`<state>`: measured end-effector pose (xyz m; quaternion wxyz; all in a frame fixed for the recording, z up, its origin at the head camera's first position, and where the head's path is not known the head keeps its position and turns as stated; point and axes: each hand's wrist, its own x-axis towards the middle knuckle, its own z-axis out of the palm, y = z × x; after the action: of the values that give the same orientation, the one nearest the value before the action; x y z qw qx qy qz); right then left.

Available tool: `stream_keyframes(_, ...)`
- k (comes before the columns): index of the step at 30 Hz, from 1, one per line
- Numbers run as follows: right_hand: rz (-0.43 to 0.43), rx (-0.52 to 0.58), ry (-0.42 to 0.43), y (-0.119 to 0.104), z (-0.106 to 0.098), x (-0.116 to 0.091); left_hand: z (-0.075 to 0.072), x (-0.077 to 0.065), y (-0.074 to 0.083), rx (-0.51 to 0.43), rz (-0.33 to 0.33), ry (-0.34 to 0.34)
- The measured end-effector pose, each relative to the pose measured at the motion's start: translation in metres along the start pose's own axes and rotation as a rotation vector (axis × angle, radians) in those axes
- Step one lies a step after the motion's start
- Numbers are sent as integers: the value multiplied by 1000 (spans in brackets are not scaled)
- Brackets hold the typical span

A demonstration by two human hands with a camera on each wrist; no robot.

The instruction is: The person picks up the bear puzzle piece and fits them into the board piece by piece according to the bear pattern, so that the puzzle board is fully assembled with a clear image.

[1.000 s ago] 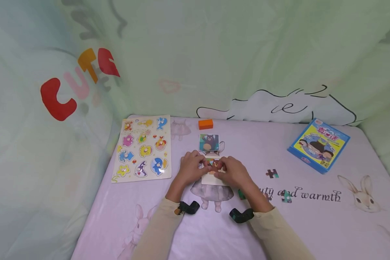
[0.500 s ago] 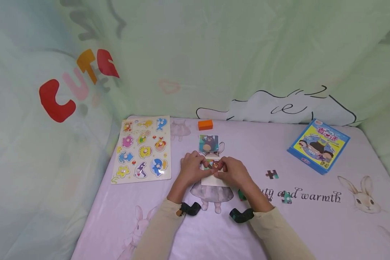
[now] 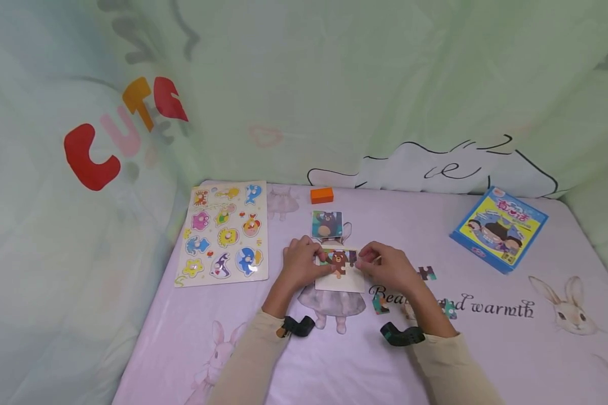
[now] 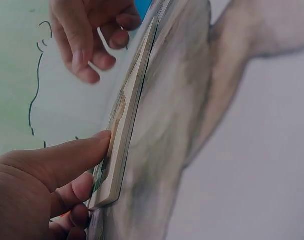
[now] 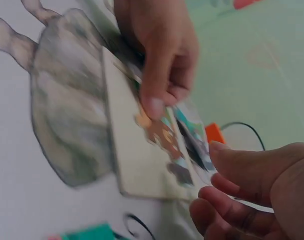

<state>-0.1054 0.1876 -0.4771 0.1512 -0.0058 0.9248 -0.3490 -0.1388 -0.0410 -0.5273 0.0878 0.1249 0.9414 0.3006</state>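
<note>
puzzle (image 3: 339,260)'s partly built on the far half of the board (image 3: 340,285). left grip (image 3: 301,263) pinches its left side, good brace imo. right grip (image 3: 387,264) is loose, empty, just off the right side. can't tell if the dark piece (image 3: 353,257) is locked, so i'd press it flat, checking the bear card (image 3: 327,224) beyond.

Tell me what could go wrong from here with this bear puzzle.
The left grip has its thumb on the placed pieces; pressing might slide them, since the lower part of the puzzle board is bare. The right forearm partly hides loose pieces and could brush them away. The picture card lies just beyond the board, so a shove might nudge it.
</note>
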Motion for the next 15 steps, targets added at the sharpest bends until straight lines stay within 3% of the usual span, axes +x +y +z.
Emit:
stream_keyframes(6, 58, -30, 115, 19, -31, -12, -1, -1, 1, -12, 9, 9)
stream_keyframes(15, 112, -74, 134, 57, -62, -28, -2, -2, 0, -9, 23, 13)
